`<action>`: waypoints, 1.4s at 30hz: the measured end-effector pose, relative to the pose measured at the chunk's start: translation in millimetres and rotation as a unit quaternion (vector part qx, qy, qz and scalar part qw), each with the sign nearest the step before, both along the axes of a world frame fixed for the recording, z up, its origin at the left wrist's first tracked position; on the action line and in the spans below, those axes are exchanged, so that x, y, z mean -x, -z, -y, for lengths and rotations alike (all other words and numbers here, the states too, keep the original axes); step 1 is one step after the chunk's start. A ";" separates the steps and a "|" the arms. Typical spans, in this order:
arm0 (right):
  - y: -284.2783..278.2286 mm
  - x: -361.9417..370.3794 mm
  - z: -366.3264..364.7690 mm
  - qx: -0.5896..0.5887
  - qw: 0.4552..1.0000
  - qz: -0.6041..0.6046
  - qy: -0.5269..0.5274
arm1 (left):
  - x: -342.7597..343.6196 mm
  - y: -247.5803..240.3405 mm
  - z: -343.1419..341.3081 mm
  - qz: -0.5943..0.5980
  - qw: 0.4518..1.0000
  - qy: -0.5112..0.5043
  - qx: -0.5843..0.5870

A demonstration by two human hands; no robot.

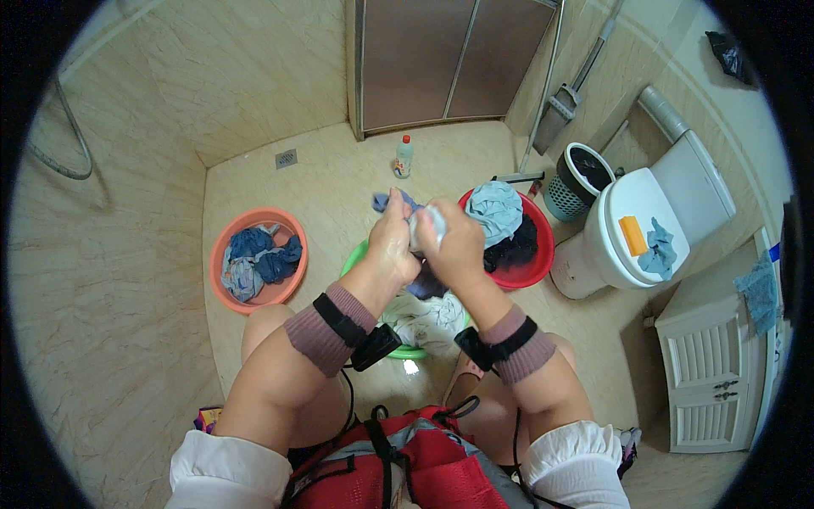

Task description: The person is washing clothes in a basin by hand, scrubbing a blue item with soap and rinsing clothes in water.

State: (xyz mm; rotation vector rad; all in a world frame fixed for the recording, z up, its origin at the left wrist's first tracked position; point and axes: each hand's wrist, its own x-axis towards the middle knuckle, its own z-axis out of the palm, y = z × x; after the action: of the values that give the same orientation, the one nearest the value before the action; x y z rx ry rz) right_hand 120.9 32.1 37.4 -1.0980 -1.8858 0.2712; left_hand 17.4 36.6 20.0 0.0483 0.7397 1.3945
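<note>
Two bare hands, the left hand [393,242] and the right hand [458,246], gripped a bluish-purple cloth [426,285] near the centre of the frame, above a green basin [353,258] that held pale laundry [424,320]. A whitish thing [430,226] sat between them, too blurred to name. Left of centre, an orange basin [275,293] held blue garments [259,252]; right of centre, a red basin [544,254] carried a light-blue cloth [494,212] and dark fabric [514,246]. One red-capped bottle [404,159] stood on the floor [339,178] in the upper middle.
</note>
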 end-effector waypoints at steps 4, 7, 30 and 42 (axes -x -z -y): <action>8.4 -17.6 -38.1 0.130 0.990 -0.006 -0.046 | 11.3 -4.8 -2.1 -0.030 0.998 -0.020 -0.044; 14.5 -20.2 -40.3 0.294 0.883 -0.280 -0.234 | 29.0 -2.2 -5.7 -0.101 0.982 -0.033 -0.158; -26.8 16.6 42.1 0.010 0.975 -0.051 -0.215 | 41.9 26.2 -21.2 0.011 0.996 0.016 -0.092; -5.7 19.8 10.5 -0.046 0.992 -0.087 -0.081 | 13.6 -1.9 6.4 -0.030 0.999 0.021 -0.001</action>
State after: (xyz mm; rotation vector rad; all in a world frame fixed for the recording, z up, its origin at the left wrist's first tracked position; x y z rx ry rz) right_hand 101.1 21.6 43.1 -0.8334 -1.8137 0.3577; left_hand 3.8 30.3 21.9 0.1068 0.7831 1.3577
